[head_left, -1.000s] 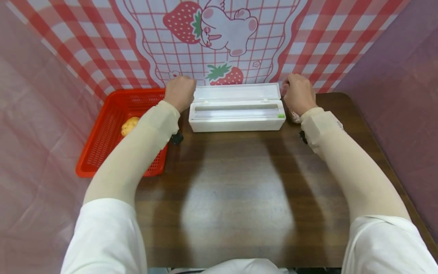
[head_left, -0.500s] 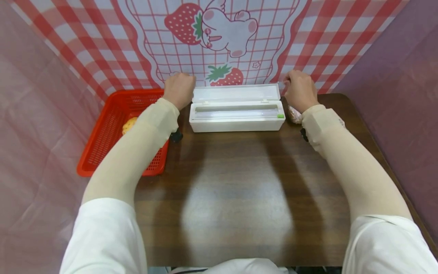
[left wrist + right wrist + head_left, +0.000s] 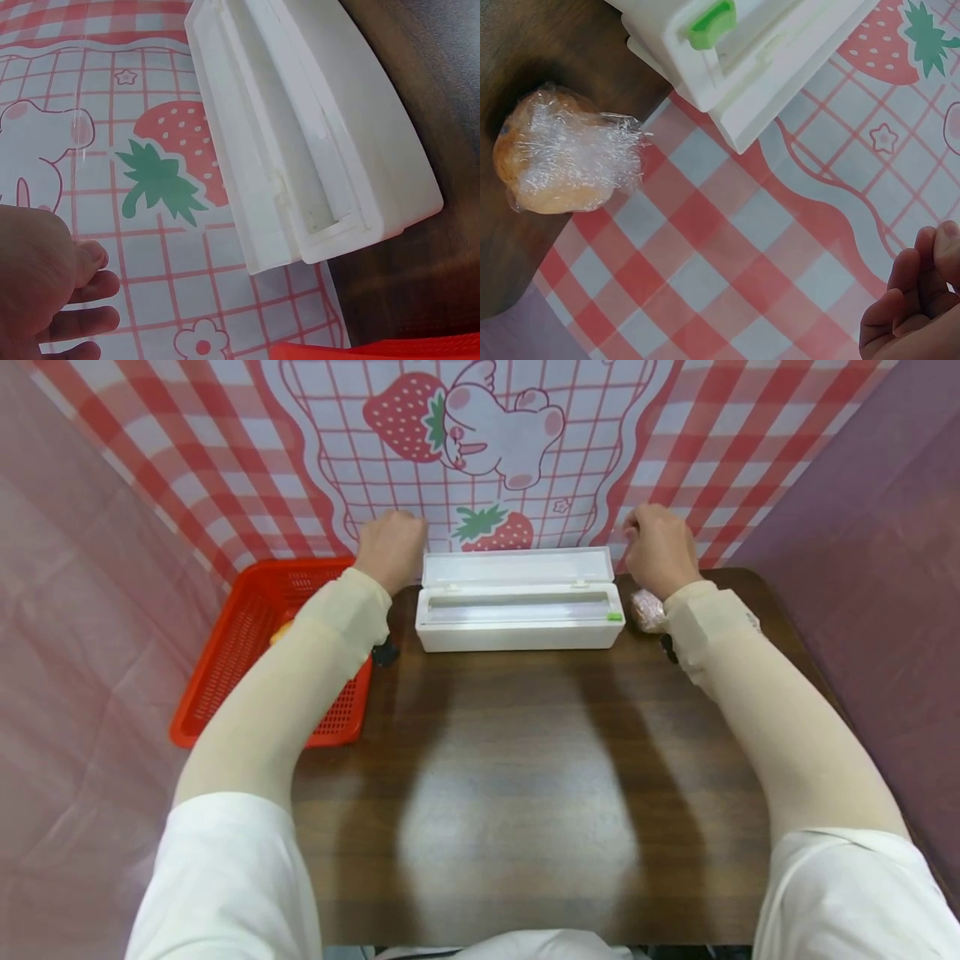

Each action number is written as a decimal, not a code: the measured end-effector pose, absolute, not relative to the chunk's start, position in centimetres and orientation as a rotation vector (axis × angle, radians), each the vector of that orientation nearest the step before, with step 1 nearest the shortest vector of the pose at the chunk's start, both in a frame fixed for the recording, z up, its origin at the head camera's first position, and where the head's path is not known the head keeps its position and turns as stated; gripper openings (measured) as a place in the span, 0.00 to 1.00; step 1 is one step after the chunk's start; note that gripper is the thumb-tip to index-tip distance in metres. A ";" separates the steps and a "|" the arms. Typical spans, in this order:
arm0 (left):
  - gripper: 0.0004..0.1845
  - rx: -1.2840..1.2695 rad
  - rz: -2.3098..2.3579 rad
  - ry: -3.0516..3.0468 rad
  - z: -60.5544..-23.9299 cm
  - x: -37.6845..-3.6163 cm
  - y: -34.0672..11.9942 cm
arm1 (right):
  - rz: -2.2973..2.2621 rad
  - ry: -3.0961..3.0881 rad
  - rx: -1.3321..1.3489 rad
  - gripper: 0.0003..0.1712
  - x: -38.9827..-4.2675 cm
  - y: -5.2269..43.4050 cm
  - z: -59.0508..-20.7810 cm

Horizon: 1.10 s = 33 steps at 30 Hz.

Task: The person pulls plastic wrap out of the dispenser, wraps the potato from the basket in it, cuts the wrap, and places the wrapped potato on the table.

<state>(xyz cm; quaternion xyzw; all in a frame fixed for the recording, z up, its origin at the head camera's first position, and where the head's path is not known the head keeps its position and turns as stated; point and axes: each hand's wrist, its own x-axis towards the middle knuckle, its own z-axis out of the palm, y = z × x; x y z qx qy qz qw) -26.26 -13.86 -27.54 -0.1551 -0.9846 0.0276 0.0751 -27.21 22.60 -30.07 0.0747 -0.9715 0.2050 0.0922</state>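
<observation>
Behind the white plastic-wrap dispenser [image 3: 519, 635], both hands are raised at its two ends, thumb against fingers. My left hand [image 3: 392, 550] pinches clear plastic wrap, whose faint edge [image 3: 78, 139] shows in the left wrist view. On the other side, my right hand [image 3: 660, 550] pinches too; the film between its fingertips is hardly visible. The dispenser's lid [image 3: 517, 567] is lifted back, and a film roll [image 3: 519, 610] shows in its slot. A green slider [image 3: 712, 25] sits at its right end. Beside that end lies a film-wrapped potato [image 3: 559, 154].
A red basket [image 3: 180, 727] stands at the left, holding a potato [image 3: 281, 632] mostly hidden by the left arm. The brown table [image 3: 517, 760] reaches toward the body. A checked strawberry-print cloth [image 3: 525, 443] hangs close behind the hands, with pinkish curtains [image 3: 840, 585] on both sides.
Both hands have moved upward and slightly away from the body, still pinching, above the lid's far edge. The dispenser and basket stay in place. More of the wrapped potato shows beside the right hand.
</observation>
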 end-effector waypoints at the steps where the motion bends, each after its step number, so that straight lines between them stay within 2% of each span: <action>1: 0.13 -0.457 0.082 -2.959 -27.5 -26.3 -13.8 | 0.605 -2.882 0.225 0.15 -27.2 22.6 -30.0; 8: 0.17 -0.435 0.094 -2.949 -26.8 -26.3 -13.7 | 0.601 -2.849 0.237 0.13 -27.3 22.5 -29.4; 15: 0.12 -0.473 0.056 -2.923 -26.3 -26.6 -13.9 | 0.573 -2.836 0.238 0.13 -27.4 22.6 -29.0; 33: 0.12 -0.438 0.082 -2.909 -24.6 -26.4 -13.7 | 0.557 -2.791 0.255 0.13 -27.6 22.7 -27.7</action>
